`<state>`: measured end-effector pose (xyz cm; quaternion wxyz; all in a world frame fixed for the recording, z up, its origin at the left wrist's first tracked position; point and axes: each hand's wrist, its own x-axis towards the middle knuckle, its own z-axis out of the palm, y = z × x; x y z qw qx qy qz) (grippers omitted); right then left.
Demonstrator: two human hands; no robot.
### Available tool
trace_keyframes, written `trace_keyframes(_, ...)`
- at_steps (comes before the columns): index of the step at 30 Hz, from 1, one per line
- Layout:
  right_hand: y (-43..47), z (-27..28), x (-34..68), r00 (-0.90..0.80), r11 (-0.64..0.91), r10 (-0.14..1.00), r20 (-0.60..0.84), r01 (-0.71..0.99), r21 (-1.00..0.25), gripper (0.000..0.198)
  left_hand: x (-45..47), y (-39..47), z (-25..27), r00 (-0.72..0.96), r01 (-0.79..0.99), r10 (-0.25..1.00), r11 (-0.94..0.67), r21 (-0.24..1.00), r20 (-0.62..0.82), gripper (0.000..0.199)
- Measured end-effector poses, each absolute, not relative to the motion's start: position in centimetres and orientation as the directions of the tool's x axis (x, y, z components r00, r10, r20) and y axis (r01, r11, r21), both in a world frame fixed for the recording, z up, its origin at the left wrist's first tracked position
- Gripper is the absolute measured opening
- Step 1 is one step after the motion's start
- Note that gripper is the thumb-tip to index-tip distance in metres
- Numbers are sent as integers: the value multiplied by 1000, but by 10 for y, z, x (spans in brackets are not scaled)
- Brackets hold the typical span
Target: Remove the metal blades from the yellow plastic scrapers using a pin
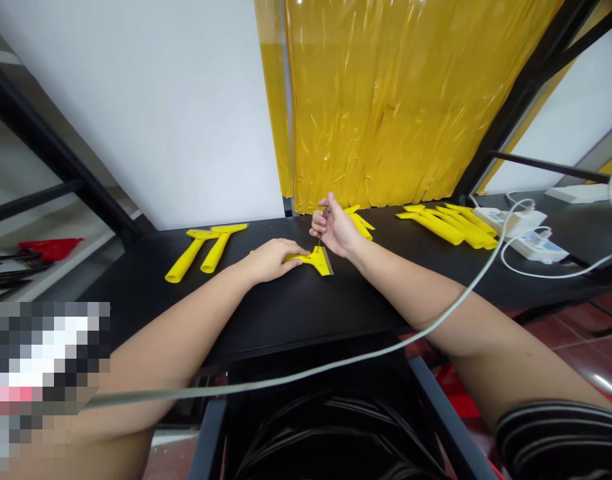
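Note:
A yellow scraper [317,260] with a metal blade along its wide end lies flat on the black table. My left hand [273,260] is closed over its handle and holds it down, hiding most of that handle. Above the scraper's head, my right hand [336,230] is curled around a thin-shafted tool [319,244] that looks like a screwdriver. The shaft points down at the head; its grip is mostly hidden in my fingers. Partly behind my right hand lie more yellow scraper pieces [365,224].
Two yellow scrapers [209,250] lie at the left, and several more [451,227] at the right. White power strips [529,233] stand beyond those. A pale cable [336,365] hangs across the front. Yellow plastic sheeting [386,100] and a white panel [186,113] back the table [296,313].

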<state>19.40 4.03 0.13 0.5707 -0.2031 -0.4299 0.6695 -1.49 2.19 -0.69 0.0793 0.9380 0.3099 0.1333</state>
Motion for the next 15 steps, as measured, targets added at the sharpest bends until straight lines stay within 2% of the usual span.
trace_keyframes(4,43,-2,193,-238,39,946,221,-592,-805,34,-15,22,-7,772,559,602,-795,233,202,33)
trace_keyframes(7,44,1,199,-313,-32,932,183,-574,-818,34,-15,21,-6,775,558,600,-797,231,197,33)
trace_keyframes(15,30,25,228,-503,-104,839,208,-522,-847,38,-21,26,-7,735,612,646,-763,210,205,34)
